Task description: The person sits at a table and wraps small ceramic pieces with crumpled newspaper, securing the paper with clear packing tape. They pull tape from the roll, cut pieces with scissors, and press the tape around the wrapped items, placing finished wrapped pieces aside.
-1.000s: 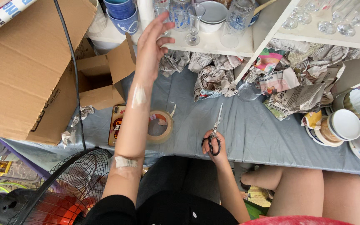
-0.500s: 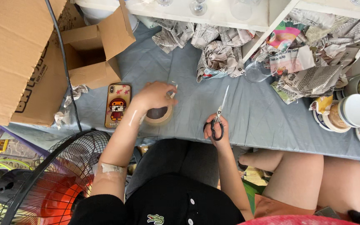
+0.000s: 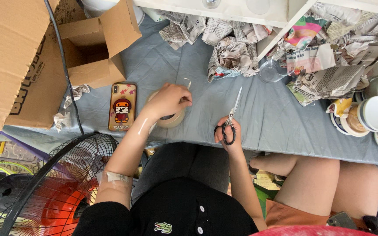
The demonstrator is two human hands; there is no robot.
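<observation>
My left hand (image 3: pixel 170 101) is closed over a roll of tan packing tape (image 3: pixel 171 120) that lies on the grey-blue cloth (image 3: pixel 267 118). A short free end of tape sticks up past the fingertips. My right hand (image 3: pixel 228 132) grips the black handles of a pair of scissors (image 3: pixel 232 111); the blades point away from me and lie low over the cloth, right of the tape. A phone in a star-patterned case (image 3: pixel 122 107) lies just left of the tape roll.
Open cardboard boxes (image 3: pixel 90 48) stand at the left. Crumpled newspaper (image 3: pixel 230 48) and a clear glass (image 3: pixel 271 70) lie under a white shelf (image 3: pixel 224 8). Stacked bowls and plates (image 3: pixel 372 118) sit at the right. A fan (image 3: pixel 49 188) stands at lower left.
My left hand came down from the shelf to the tape roll and closed over it. My right hand stayed on the scissors. The view tilted downward.
</observation>
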